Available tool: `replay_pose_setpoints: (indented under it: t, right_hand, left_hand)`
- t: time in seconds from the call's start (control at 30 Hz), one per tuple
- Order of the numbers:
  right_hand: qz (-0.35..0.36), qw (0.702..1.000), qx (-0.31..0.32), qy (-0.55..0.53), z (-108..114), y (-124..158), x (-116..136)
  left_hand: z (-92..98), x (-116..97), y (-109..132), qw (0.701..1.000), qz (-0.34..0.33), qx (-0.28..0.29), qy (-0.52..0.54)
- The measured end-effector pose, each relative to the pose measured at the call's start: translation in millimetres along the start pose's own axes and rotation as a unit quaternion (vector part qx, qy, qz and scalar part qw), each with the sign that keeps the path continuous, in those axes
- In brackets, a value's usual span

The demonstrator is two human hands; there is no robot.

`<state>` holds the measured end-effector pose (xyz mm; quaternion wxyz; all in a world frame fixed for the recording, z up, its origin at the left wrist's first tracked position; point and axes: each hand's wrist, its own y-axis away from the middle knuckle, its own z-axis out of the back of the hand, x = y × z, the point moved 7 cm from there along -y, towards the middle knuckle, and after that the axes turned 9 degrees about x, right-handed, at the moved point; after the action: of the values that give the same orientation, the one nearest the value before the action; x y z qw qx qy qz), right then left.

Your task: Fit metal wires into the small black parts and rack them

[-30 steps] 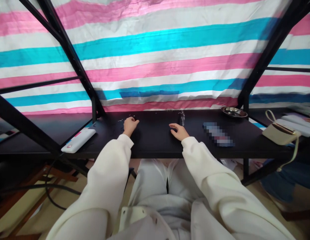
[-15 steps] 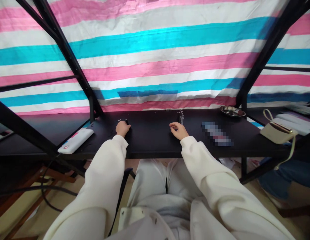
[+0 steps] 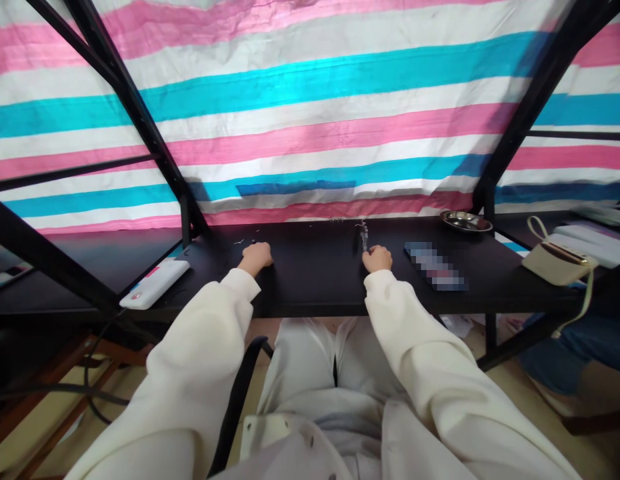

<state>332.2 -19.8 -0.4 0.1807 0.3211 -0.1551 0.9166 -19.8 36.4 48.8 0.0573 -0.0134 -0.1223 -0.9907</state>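
Note:
My left hand (image 3: 257, 257) rests on the black table (image 3: 315, 287) with its fingers curled closed. A small dark tip shows above its knuckles; what the fingers hold is mostly hidden. On the right, my right hand (image 3: 379, 259) is also closed, its thumb and fingertips drawn together at the near end of a greyish, knobbly strand (image 3: 365, 236). Whether the fingers grip that strand is too small to tell. A slim dark item lies just left of the strand. Thin white scraps (image 3: 240, 241) lie beyond my left hand.
A white power bank-like case (image 3: 155, 283) lies left. To the right are a pixelated phone-shaped object (image 3: 437, 267), a shiny metal dish (image 3: 466, 221) and a cream pouch (image 3: 555, 261) with a strap. Black frame posts (image 3: 163, 157) flank the table; a striped sheet (image 3: 330, 87) hangs behind.
My left hand has shifted slightly right and turned, covering most of the black item in it. My right hand has moved right and its fingers have curled in near the strand.

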Motion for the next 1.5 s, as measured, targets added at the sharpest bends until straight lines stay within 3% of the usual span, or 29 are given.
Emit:
replay_pose_setpoints:
  t: [0.13, 0.23, 0.3, 0.4, 0.5, 0.63, 0.77, 0.97, 1.13, 1.3, 1.37, 1.5]
  right_hand:
    - [0.01, 0.998, 0.021, 0.058, -11.1, -5.5, -1.0]
    - [0.008, 0.996, 0.045, 0.073, -15.0, -10.5, 0.8]
    - [0.003, 0.995, 0.058, 0.077, -16.3, -13.8, 2.3]
    - [-0.002, 0.994, 0.065, 0.083, -17.2, -16.9, 4.2]
    - [0.005, 0.995, 0.053, 0.084, -16.3, -17.2, 6.4]
    - [0.006, 0.995, 0.05, 0.084, -16.1, -15.7, 8.1]
    - [0.014, 0.995, 0.048, 0.085, -16.5, -15.6, 10.3]
    - [0.028, 0.996, 0.035, 0.078, -17.0, -18.0, 9.6]
    - [0.035, 0.996, 0.037, 0.075, -17.8, -19.6, 8.0]
    - [0.042, 0.995, 0.046, 0.079, -20.1, -20.3, 6.3]
    - [0.08, 0.992, 0.064, 0.07, -23.9, -18.1, 11.0]
    - [0.241, 0.962, 0.122, 0.028, -31.6, -3.7, 35.2]
  left_hand:
    - [-4.9, -61.0, 28.9, 0.988, -0.152, -0.001, -0.011]
    - [-9.2, -118.5, 55.0, 0.943, -0.326, -0.042, 0.046]
    - [-12.6, -149.6, 66.1, 0.915, -0.387, -0.073, 0.092]
    - [-19.0, -182.6, 68.1, 0.894, -0.407, -0.101, 0.16]
    - [-25.8, -202.7, 60.5, 0.883, -0.407, -0.093, 0.215]
    - [-33.2, -216.7, 49.9, 0.9, -0.391, -0.099, 0.167]
    - [-37.3, -221.9, 46.6, 0.911, -0.369, -0.143, 0.112]
    - [-36.7, -212.7, 44.2, 0.909, -0.337, -0.197, 0.147]
    - [-33.3, -183.5, 42.0, 0.889, -0.326, -0.21, 0.244]
    - [-38.5, -141.9, 37.8, 0.846, -0.324, -0.205, 0.369]
    - [-40.6, -129.3, 37.2, 0.836, -0.317, -0.203, 0.399]
    - [-38.9, -115.8, 38.9, 0.809, -0.298, -0.2, 0.466]
